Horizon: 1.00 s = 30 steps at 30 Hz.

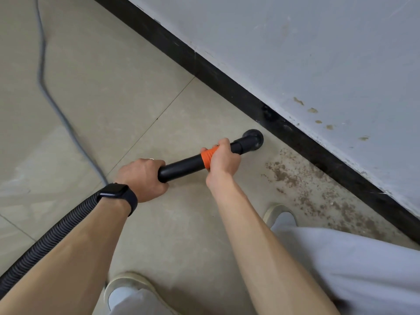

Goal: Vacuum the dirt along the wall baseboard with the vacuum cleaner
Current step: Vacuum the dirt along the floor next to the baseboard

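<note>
Gripping a black vacuum wand [181, 167] at two places, a person stands over a beige tiled floor [136, 98] beside a pale wall [295, 53]. The left hand [142, 176] has its grip clamped round the rear end of the wand, where a ribbed black hose [52, 233] comes in. The hose runs beneath the left forearm and leaves at the lower left edge. A dark smartwatch [114, 192] sits on that wrist, and a ring [151, 159] shows on one finger.

The right hand [223, 159] is further forward, its grip clamped round the wand with fingers curled over an orange collar [207, 158], part of which shows at the hand's left side. Beyond this hand the wand ends in a round black nozzle [253, 139], held low at the floor and near the black baseboard [227, 87], with a narrow strip of tile showing between the two.

Brown crumbly dirt [281, 173] lies scattered along the foot of the baseboard to the right of the nozzle, thickest just past it and trailing on toward the right edge. The nozzle sits beside the near end of this patch, not on it. Brownish flecks mark the wall above.

A grey cable [41, 73] snakes across the floor at left and passes behind the left hand. Two pale shoes, the left shoe [127, 283] and the right shoe [276, 211], and light grey trousers [352, 269] fill the bottom.
</note>
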Available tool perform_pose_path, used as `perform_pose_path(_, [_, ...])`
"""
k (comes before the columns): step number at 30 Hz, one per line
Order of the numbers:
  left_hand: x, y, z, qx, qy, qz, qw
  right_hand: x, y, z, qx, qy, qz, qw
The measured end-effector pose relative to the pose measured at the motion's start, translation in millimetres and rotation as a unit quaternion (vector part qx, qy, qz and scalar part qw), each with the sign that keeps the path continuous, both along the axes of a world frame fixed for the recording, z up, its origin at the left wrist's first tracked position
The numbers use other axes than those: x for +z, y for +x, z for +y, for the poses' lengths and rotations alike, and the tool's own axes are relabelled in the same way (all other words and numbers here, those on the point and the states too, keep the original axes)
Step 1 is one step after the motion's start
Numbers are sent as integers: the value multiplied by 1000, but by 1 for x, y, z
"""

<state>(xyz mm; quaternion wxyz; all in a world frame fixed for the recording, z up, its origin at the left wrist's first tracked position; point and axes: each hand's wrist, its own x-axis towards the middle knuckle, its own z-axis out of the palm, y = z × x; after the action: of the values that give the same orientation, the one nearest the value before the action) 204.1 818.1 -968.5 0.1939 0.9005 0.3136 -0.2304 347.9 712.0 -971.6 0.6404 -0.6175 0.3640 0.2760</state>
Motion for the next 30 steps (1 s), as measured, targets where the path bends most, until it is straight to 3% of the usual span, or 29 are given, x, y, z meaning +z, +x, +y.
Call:
perform_pose_path(7, [1, -20, -6, -110, 11, 40, 993, 0, -49, -38, -76, -23, 27, 996])
perform_pose_path(17, [-3, 0, -43, -201, -31, 33, 979, 3, -45, -86, -146, -66, 30, 987])
perform_pose_path(24, [-5, 2, -45, -198, -38, 25, 979, 0, -43, -90, -156, -48, 26, 986])
perform_pose_path(30, [-6, -5, -31, -124, -19, -17, 992, 6, -29, -61, -117, -7, 13, 993])
